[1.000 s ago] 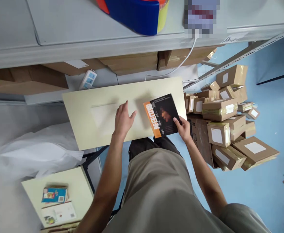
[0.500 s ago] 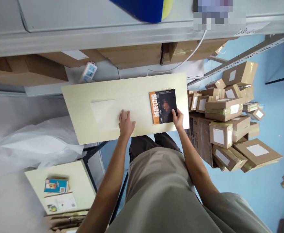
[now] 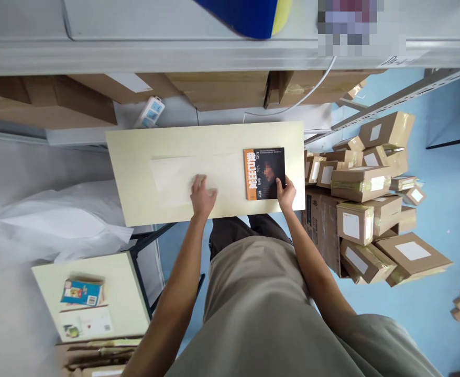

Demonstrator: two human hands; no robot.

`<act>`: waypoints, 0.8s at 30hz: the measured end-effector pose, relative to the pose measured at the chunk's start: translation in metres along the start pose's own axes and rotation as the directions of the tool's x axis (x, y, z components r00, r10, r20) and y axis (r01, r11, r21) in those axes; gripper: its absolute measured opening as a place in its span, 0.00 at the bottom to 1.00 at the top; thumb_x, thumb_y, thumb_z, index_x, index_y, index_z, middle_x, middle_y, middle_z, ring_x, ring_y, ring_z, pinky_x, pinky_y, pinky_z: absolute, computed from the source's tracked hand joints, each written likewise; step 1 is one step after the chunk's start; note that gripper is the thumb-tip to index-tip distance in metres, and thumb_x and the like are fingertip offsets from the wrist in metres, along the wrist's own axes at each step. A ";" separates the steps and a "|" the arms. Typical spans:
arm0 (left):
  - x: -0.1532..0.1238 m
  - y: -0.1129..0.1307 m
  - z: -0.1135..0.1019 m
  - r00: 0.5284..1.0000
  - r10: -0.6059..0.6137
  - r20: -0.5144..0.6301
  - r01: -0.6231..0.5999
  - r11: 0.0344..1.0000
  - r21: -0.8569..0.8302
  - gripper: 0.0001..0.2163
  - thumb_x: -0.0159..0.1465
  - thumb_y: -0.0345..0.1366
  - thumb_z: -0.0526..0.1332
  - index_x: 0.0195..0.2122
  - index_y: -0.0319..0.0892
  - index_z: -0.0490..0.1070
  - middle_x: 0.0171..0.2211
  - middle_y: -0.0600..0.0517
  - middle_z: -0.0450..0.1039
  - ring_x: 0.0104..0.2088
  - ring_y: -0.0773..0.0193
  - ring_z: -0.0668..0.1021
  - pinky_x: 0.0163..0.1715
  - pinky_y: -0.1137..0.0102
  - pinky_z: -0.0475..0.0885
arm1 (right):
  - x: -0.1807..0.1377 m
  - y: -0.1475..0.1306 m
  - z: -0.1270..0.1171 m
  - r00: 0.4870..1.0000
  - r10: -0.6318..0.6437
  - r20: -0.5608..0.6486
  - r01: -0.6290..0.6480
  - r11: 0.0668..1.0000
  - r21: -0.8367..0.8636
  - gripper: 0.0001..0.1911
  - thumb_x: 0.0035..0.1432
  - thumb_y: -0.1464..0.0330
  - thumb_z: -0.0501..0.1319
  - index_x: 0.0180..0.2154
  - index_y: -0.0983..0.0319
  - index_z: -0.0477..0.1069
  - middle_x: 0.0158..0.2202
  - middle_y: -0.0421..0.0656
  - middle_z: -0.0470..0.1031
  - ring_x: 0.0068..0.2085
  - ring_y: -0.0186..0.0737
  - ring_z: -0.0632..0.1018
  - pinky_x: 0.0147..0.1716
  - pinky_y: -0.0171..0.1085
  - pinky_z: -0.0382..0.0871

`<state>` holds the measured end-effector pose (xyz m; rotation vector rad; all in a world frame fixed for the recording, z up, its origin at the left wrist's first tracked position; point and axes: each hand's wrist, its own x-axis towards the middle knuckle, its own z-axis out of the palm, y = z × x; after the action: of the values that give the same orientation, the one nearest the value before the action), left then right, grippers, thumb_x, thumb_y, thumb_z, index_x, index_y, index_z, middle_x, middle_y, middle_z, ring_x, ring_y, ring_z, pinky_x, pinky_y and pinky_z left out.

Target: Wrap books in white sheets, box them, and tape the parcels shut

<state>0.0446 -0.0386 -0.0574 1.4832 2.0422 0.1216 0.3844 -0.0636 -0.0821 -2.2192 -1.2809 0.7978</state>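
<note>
A book [image 3: 268,175] with a black cover and an orange strip lies on the pale yellow board [image 3: 135,144], towards its right end. My right hand [image 3: 287,195] grips the book's lower right edge, thumb on the cover and the other fingers partly hidden. To the left, a thin white sheet [image 3: 175,180] is spread flat on the board; I cannot tell whether it is paper or plastic. My left hand [image 3: 204,198] rests on this sheet with its fingers apart and holds nothing.
Behind the board are cardboard boxes [image 3: 218,89], a power strip [image 3: 151,111] and a white cable [image 3: 316,84]. Stacked parcels [image 3: 363,183] stand to the right. At the lower left, a second board [image 3: 128,293] bears a blue packet [image 3: 81,293], near crumpled white plastic [image 3: 76,217].
The view has shifted slightly. My left hand has drawn its fingers in a little over the white sheet. The right hand keeps its grip on the book, which lies in about the same place.
</note>
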 end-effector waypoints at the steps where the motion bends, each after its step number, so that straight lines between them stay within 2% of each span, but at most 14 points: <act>1: 0.001 -0.008 -0.006 0.996 -0.054 -0.064 0.053 0.999 -0.012 0.32 0.69 0.36 0.67 0.74 0.40 0.63 0.79 0.34 0.55 0.79 0.40 0.59 0.77 0.42 0.59 | 0.000 0.000 -0.001 1.000 0.006 0.004 -0.006 1.000 -0.023 0.30 0.78 0.50 0.50 0.62 0.62 0.78 0.51 0.55 0.84 0.50 0.56 0.82 0.50 0.47 0.77; 3: 0.004 -0.028 -0.022 0.953 -0.229 -0.201 0.229 0.973 -0.023 0.33 0.71 0.38 0.65 0.75 0.34 0.59 0.78 0.28 0.55 0.79 0.37 0.59 0.77 0.41 0.58 | 0.001 0.000 -0.003 1.000 0.020 0.014 -0.018 0.997 -0.080 0.29 0.77 0.51 0.52 0.61 0.63 0.79 0.49 0.55 0.83 0.47 0.56 0.82 0.48 0.47 0.76; 5: 0.008 -0.052 -0.039 0.861 -0.424 -0.280 0.434 0.901 -0.029 0.38 0.71 0.42 0.67 0.75 0.29 0.56 0.76 0.23 0.55 0.77 0.32 0.61 0.75 0.39 0.61 | 0.003 -0.001 -0.006 0.999 0.036 0.024 -0.033 0.991 -0.133 0.28 0.77 0.51 0.54 0.61 0.62 0.79 0.48 0.54 0.81 0.46 0.55 0.81 0.47 0.46 0.75; 6: 0.010 -0.062 -0.047 0.823 -0.491 -0.284 0.504 0.863 -0.033 0.40 0.69 0.43 0.69 0.75 0.27 0.55 0.75 0.21 0.56 0.76 0.30 0.62 0.74 0.38 0.62 | 0.003 -0.001 -0.007 0.998 0.047 0.029 -0.042 0.988 -0.151 0.27 0.77 0.51 0.55 0.61 0.61 0.79 0.48 0.54 0.80 0.46 0.54 0.81 0.47 0.46 0.75; 8: 0.015 -0.075 -0.058 0.782 -0.557 -0.279 0.571 0.820 -0.038 0.42 0.67 0.43 0.71 0.74 0.27 0.55 0.74 0.21 0.58 0.75 0.28 0.64 0.73 0.38 0.64 | 0.005 -0.002 -0.008 0.997 0.072 0.036 -0.065 0.984 -0.166 0.25 0.75 0.52 0.58 0.62 0.60 0.78 0.50 0.53 0.79 0.45 0.53 0.80 0.46 0.45 0.74; 10: 0.016 -0.073 -0.058 0.804 -0.513 -0.302 0.523 0.851 -0.050 0.39 0.67 0.41 0.70 0.74 0.29 0.57 0.74 0.23 0.58 0.75 0.30 0.63 0.74 0.38 0.63 | 0.007 -0.001 -0.008 0.996 0.090 0.019 -0.086 0.983 -0.163 0.24 0.73 0.55 0.62 0.63 0.59 0.77 0.54 0.53 0.77 0.47 0.52 0.80 0.47 0.45 0.75; 11: 0.015 -0.066 -0.054 0.836 -0.448 -0.318 0.454 0.889 -0.059 0.37 0.69 0.39 0.69 0.74 0.30 0.58 0.75 0.25 0.59 0.76 0.32 0.62 0.74 0.39 0.62 | 0.008 -0.001 -0.008 0.996 0.093 -0.002 -0.092 0.983 -0.160 0.24 0.71 0.56 0.64 0.63 0.60 0.76 0.56 0.54 0.76 0.50 0.53 0.80 0.49 0.46 0.75; 13: 0.008 -0.039 -0.038 0.918 -0.246 -0.310 0.232 0.969 -0.083 0.30 0.71 0.37 0.64 0.72 0.33 0.61 0.74 0.29 0.63 0.76 0.37 0.63 0.76 0.42 0.60 | 0.012 0.000 -0.006 0.995 0.088 -0.047 -0.095 0.984 -0.154 0.25 0.68 0.58 0.67 0.62 0.62 0.75 0.59 0.57 0.75 0.56 0.56 0.78 0.54 0.48 0.74; 15: -0.001 0.000 -0.011 0.981 -0.027 -0.191 0.000 0.990 -0.138 0.23 0.72 0.35 0.62 0.67 0.38 0.69 0.68 0.34 0.72 0.71 0.42 0.70 0.75 0.46 0.63 | 0.018 0.002 -0.003 0.994 0.092 -0.064 -0.100 0.987 -0.130 0.23 0.66 0.58 0.68 0.57 0.63 0.76 0.55 0.59 0.77 0.57 0.59 0.77 0.58 0.52 0.73; 17: -0.011 0.043 0.019 0.988 0.150 -0.021 -0.151 0.966 -0.210 0.18 0.72 0.36 0.63 0.61 0.40 0.75 0.59 0.38 0.80 0.63 0.46 0.78 0.69 0.52 0.70 | 0.027 0.003 0.000 0.990 0.126 -0.065 -0.131 0.988 -0.083 0.21 0.65 0.57 0.69 0.52 0.63 0.76 0.49 0.57 0.80 0.53 0.59 0.78 0.58 0.54 0.73; 19: -0.016 0.082 0.047 0.981 0.174 0.085 -0.143 0.948 -0.283 0.14 0.72 0.38 0.64 0.56 0.41 0.78 0.53 0.39 0.83 0.54 0.48 0.82 0.61 0.56 0.75 | 0.036 0.003 0.001 0.981 0.181 -0.071 -0.184 0.982 -0.040 0.19 0.61 0.56 0.71 0.47 0.62 0.77 0.45 0.55 0.82 0.48 0.57 0.80 0.54 0.52 0.75; 21: -0.015 0.110 0.066 0.990 0.081 0.116 -0.041 0.949 -0.313 0.11 0.72 0.41 0.66 0.50 0.40 0.81 0.49 0.39 0.85 0.49 0.48 0.84 0.54 0.58 0.77 | 0.043 0.003 0.001 0.971 0.233 -0.056 -0.234 0.972 -0.018 0.18 0.56 0.56 0.74 0.41 0.61 0.77 0.41 0.52 0.84 0.43 0.54 0.81 0.48 0.48 0.76; 24: -0.005 0.128 0.077 0.986 -0.054 0.155 0.106 0.932 -0.348 0.13 0.70 0.46 0.68 0.41 0.40 0.81 0.42 0.40 0.86 0.43 0.50 0.84 0.44 0.62 0.76 | 0.051 0.003 -0.004 0.967 0.255 0.019 -0.255 0.967 0.000 0.17 0.55 0.54 0.75 0.31 0.58 0.76 0.33 0.48 0.84 0.35 0.50 0.81 0.39 0.42 0.74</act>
<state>0.1919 -0.0163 -0.0660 1.1490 1.8454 0.3241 0.4095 -0.0203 -0.0949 -2.4117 -1.0119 0.9143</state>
